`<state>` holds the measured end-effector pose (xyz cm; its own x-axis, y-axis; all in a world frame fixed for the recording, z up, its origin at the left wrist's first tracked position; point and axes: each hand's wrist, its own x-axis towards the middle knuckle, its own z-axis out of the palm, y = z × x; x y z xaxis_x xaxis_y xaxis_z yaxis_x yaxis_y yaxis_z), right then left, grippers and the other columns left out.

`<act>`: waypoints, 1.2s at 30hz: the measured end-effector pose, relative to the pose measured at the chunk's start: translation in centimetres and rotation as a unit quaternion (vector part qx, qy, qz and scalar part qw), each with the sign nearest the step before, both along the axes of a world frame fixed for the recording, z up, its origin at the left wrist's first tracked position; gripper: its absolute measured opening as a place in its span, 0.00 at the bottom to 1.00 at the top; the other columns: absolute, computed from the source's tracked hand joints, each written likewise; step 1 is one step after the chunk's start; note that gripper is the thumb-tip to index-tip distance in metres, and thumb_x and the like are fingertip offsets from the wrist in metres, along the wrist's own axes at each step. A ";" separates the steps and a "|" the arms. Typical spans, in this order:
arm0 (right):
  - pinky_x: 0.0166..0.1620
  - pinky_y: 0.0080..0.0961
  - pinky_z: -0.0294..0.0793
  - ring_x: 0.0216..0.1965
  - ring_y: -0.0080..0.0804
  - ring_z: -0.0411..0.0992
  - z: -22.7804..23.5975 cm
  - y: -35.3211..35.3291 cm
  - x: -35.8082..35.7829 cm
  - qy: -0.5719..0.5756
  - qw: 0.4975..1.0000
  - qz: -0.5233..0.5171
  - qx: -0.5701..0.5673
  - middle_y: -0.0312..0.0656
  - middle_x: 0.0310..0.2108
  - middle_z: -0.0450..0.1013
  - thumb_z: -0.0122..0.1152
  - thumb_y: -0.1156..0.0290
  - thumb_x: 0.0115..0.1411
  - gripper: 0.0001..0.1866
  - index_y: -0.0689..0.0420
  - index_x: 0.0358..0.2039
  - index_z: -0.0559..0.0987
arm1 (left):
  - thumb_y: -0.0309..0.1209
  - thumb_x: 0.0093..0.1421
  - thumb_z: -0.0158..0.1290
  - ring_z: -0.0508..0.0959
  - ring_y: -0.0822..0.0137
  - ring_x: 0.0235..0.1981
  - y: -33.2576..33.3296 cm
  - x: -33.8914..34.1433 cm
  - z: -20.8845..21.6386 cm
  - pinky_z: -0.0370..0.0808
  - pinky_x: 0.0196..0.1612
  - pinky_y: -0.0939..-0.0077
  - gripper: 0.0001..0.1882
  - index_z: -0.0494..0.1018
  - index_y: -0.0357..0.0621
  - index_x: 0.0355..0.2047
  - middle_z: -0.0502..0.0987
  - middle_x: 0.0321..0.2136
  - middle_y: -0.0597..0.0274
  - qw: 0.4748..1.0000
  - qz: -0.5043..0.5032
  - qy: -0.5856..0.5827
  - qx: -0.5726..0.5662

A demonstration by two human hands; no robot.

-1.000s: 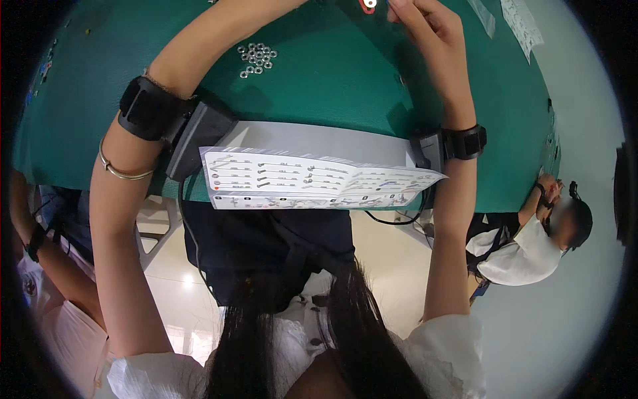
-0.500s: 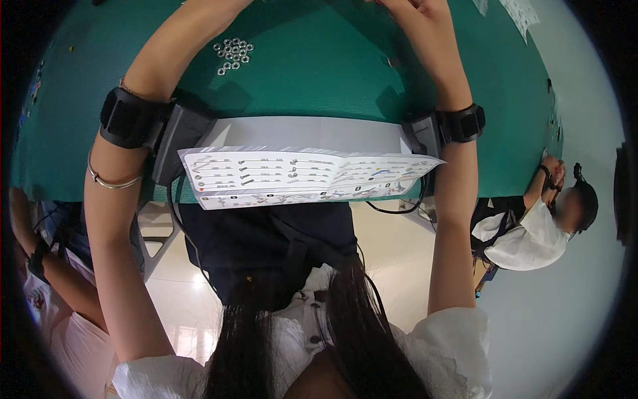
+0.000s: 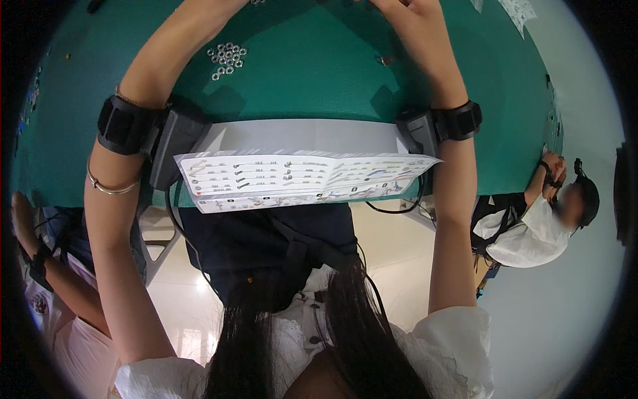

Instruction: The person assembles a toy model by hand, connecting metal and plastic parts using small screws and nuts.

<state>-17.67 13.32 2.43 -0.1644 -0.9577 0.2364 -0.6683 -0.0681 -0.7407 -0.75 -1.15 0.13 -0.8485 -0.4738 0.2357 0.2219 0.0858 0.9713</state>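
Note:
My left hand [image 3: 222, 10] reaches to the upper edge of the picture, where its fingers are cut off. Beside it, on the green table, lies a loose cluster of silver hex nuts [image 3: 227, 58]. More small nuts [image 3: 256, 2] show at the very top edge, close to that hand. My right hand [image 3: 413, 14] is also partly cropped. Its visible fingers are curled inward, and whatever they hold is out of sight. Below this hand a small reddish-brown piece [image 3: 386, 60] rests on the table.
A folded printed sheet with part drawings [image 3: 266, 176] overhangs the near edge of the green table [image 3: 319, 86]. Black bands with dark boxes [image 3: 179, 143] are strapped to my forearms, with cables hanging. People sit on the left [image 3: 73, 299] and right [image 3: 531, 229].
The view has shifted slightly, and the nut cluster sits a little lower and further left. More nuts appear at the top edge. My right hand has moved slightly left and up.

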 end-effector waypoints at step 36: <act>0.31 0.14 0.55 0.28 0.11 0.58 0.5 1.0 -0.8 -0.112 0.993 0.001 0.045 0.25 0.25 0.67 0.61 0.62 0.69 0.14 0.60 0.32 0.78 | 0.31 0.62 0.64 0.80 0.75 0.37 0.3 -0.9 -1.2 0.76 0.43 0.80 0.16 0.77 0.38 0.47 0.81 0.36 0.64 0.998 -0.036 0.005 -0.048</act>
